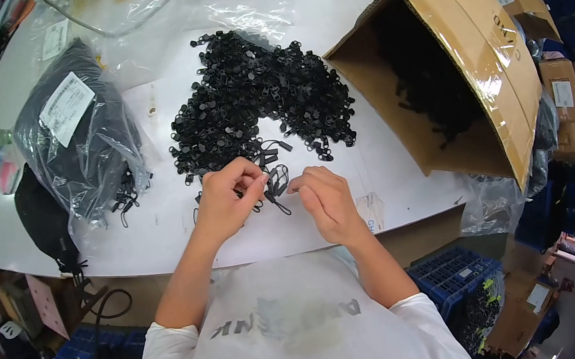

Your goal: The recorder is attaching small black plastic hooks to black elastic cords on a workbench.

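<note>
My left hand (228,198) and my right hand (327,199) meet over the near edge of a white table (395,184). Between their fingertips hangs a thin black cord loop with a small black plastic piece (275,187); the left thumb and forefinger pinch it, and the right fingertips touch its other end. Just beyond the hands lies a large heap of small black plastic pulls (255,97). A few loose black cords (269,153) lie between the heap and my fingers.
An open cardboard box (467,50) lies on its side at the right, with black parts inside. At the left sits a clear plastic bag of black items (75,135) with a white label. Blue crates (455,273) and more cartons stand below the table.
</note>
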Available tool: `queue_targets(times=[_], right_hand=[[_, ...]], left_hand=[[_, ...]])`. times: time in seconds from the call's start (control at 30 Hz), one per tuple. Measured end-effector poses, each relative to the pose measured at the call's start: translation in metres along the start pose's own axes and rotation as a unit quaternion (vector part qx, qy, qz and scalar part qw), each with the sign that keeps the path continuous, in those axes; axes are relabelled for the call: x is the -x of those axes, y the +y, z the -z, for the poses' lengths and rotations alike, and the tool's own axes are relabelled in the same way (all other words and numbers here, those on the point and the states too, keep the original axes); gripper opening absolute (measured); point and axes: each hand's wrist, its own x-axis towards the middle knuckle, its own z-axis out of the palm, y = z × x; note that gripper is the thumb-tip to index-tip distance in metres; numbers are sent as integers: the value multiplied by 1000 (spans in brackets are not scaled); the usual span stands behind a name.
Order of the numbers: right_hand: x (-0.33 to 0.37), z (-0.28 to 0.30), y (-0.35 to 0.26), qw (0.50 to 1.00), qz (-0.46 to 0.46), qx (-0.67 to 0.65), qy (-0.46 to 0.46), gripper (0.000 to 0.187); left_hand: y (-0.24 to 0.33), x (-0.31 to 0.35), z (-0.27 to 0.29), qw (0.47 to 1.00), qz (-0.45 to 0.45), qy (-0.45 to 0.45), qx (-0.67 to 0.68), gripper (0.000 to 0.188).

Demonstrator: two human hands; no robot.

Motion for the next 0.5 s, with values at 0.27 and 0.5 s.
queue_targets(times=[0.27, 0.5], right_hand=[[0, -11, -3, 991, 35, 126, 33, 9], [1, -20, -13, 971, 39, 234, 15, 22]], left_hand=[[-2, -2, 1, 999, -42, 15, -27, 12], [0, 2, -4, 995, -79, 12, -67, 12]])
